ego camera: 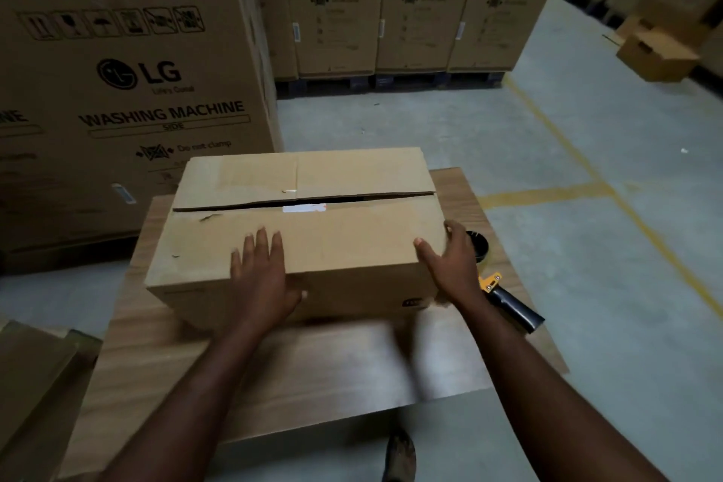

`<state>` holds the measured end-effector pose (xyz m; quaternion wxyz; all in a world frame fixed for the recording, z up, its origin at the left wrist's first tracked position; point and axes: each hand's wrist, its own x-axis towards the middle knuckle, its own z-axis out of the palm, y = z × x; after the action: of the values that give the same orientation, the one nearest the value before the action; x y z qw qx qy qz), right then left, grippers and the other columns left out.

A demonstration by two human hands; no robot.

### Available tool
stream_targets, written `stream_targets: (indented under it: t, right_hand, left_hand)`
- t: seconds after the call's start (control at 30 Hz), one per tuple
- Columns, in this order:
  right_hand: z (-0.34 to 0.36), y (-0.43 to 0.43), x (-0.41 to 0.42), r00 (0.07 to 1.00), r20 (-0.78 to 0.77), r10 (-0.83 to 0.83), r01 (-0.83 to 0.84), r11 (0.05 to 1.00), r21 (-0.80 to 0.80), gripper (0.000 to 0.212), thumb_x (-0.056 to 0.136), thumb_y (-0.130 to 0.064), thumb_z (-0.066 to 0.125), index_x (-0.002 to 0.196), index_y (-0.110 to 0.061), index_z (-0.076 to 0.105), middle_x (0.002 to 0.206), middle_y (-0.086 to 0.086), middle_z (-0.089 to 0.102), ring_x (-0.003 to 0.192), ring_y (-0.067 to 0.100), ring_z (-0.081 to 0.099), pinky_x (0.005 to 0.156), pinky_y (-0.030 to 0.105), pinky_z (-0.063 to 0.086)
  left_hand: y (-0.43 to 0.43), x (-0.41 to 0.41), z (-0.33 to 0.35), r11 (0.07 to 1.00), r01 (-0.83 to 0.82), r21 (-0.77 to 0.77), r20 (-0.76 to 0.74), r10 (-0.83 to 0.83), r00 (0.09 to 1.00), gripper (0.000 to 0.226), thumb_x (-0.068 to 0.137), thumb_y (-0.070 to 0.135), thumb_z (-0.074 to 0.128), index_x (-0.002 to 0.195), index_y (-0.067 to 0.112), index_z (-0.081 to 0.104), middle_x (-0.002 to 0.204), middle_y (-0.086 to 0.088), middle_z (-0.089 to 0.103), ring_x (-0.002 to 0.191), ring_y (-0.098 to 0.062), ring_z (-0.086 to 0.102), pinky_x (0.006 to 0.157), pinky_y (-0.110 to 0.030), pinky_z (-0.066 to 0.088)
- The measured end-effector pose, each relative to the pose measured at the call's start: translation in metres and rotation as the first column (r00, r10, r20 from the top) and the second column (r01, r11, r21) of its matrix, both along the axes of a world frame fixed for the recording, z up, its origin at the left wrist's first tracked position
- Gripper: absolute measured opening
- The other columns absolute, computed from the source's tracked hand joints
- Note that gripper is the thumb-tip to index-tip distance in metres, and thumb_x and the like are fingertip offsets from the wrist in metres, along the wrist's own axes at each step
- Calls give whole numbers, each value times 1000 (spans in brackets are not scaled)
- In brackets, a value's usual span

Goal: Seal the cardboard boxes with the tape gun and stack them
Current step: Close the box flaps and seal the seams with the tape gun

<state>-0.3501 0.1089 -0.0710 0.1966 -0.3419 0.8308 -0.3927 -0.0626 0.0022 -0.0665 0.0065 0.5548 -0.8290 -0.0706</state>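
Closest to us is a shoe [400, 456] poking out under the near edge of the tabletop [313, 372], plus some flat cardboard [35, 372] off to the lower left. Both our arms reach in over the wood.

Our left hand [262, 270] lies on top of the cardboard box [336, 231] near its front edge. That grip is apart, fingers straight and flat on the lid, thumb down on the front face. Our right hand [450, 266] is at the box's right front corner, grip clamped on it, thumb on top and fingers wrapped round the side.

The box sits in the middle of the tabletop. Its top flaps are folded down but the seam gapes a bit, with no tape running along it.

The tape gun [504, 295] lies on the tabletop just right of the box, partly behind our right wrist, black handle pointing our way.

Further back on the left there's a big LG washing machine carton [129, 90]. Past that there's grey floor [430, 121] with yellow lines [547, 194], a row of cartons [426, 8] on pallets, and a few small boxes [657, 51] far right.
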Motion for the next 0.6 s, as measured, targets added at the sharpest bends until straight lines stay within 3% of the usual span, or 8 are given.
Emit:
stream_targets:
  t: [0.07,0.13,0.2,0.27,0.33,0.4,0.5,0.6]
  right_hand:
    - [0,13,-25,940,326,-101,136,987,-86,41,97,-23,69,132,-4,56,122,15,65,98,21,62,83,28,47]
    - [-8,27,-50,831,507,-229,305,950,-71,13,98,-11,62,110,-6,65,110,21,71,73,20,65,58,25,51]
    - [-24,42,-74,788,534,-305,358,934,6,6,92,-9,62,95,-8,67,102,21,72,67,22,65,50,27,51]
    - [-60,54,-102,801,490,-344,323,937,129,13,77,-24,70,84,-14,70,94,18,74,71,30,71,61,50,62]
    - [-87,61,-124,836,409,-365,280,926,252,37,59,-42,72,83,-14,73,88,15,75,81,36,74,74,58,62]
    - [-78,64,-123,903,282,-325,223,914,339,36,71,-38,77,94,-11,71,99,15,73,98,34,70,84,42,57]
    - [-78,62,-131,965,139,-222,142,888,436,46,79,-31,81,113,-6,63,117,20,66,114,36,61,85,35,47]
    - [-88,61,-144,995,72,-74,17,803,595,72,68,-46,87,122,-6,59,127,19,60,123,38,57,93,37,49]
  left_hand:
    - [16,-22,-6,996,86,-2,-132,-85,988,100,84,49,73,159,14,17,168,-14,5,155,-33,3,123,-47,0]
    - [39,-46,-8,985,172,-23,-360,-169,918,82,86,40,74,154,15,36,165,-10,23,153,-29,16,123,-47,3]
    - [65,-77,-2,963,269,-32,-620,-230,750,62,87,31,71,144,17,51,154,-3,44,145,-19,35,123,-41,15]
    - [93,-110,7,917,398,-15,-751,-273,601,47,88,22,69,135,18,61,139,4,58,129,-9,50,114,-21,31]
    - [114,-145,7,859,505,77,-778,-265,569,41,89,19,70,130,18,64,127,5,64,115,-5,57,99,-13,41]
    - [123,-178,-6,804,522,283,-751,-153,643,43,91,20,70,133,18,62,128,2,64,115,-8,59,97,-19,45]
    - [125,-222,-31,637,412,652,-631,154,760,56,92,21,72,143,13,51,142,-4,56,127,-15,54,102,-27,43]
    - [123,-251,-43,463,297,835,-498,408,765,53,94,25,70,141,14,47,134,-1,54,114,-14,53,99,-31,41]
